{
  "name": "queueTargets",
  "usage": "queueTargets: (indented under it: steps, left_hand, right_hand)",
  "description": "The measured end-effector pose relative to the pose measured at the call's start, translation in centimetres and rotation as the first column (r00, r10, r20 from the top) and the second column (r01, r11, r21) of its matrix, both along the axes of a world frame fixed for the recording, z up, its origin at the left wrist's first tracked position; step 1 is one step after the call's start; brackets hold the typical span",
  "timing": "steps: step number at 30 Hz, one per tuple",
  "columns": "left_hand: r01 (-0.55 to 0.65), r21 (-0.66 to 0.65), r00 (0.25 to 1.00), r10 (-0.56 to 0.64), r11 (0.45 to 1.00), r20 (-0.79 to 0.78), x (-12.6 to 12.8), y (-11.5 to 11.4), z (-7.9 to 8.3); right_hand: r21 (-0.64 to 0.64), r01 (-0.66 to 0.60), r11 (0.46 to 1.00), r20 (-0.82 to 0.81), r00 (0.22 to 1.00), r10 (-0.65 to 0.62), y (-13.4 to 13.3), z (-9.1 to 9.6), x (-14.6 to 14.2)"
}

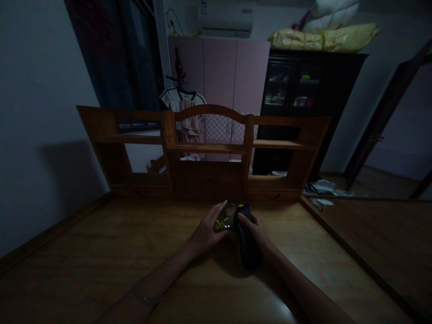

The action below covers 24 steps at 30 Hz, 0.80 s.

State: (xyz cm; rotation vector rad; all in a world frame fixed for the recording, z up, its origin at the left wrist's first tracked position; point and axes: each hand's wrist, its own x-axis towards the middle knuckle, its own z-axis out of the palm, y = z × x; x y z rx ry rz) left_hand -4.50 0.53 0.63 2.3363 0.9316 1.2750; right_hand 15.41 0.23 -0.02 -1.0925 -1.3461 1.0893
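Note:
Just above the wooden desktop (141, 243), both my hands meet in the middle of the head view. My left hand (206, 227) is closed round a glossy, clear-and-yellow object (227, 218), thumb below and fingers above; its kind cannot be made out in the dim light. A dark soft pouch (248, 245) hangs from my right hand (258, 229), whose thumb presses on its near side. The pouch's upper end touches the glossy object, and a little yellow shows at its top edge. Whether the object is partly inside the pouch, I cannot tell.
A wooden shelf unit (209, 147) stands along the desk's far edge, with a white wall (40, 148) at the left. Beyond are a pink wardrobe (219, 72), a dark cabinet (324, 85) and hanging clothes (191, 112). A raised wooden ledge (337, 234) borders the desk's right side.

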Motion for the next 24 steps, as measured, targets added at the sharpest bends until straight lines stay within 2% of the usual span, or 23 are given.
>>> queueTargets:
  steps: [15, 24]
  left_hand:
    - [0.009, -0.029, 1.000, -0.010, 1.000, -0.007, -0.04, -0.18, 0.06]
    - [0.038, -0.061, 0.999, -0.038, 0.997, -0.001, -0.12, 0.22, -0.34]
  right_hand:
    - [0.049, 0.053, 0.997, -0.001, 0.999, -0.053, 0.43, -0.78, -0.13]
    - [0.048, 0.055, 0.997, -0.012, 0.998, -0.054, 0.34, -0.48, -0.15]
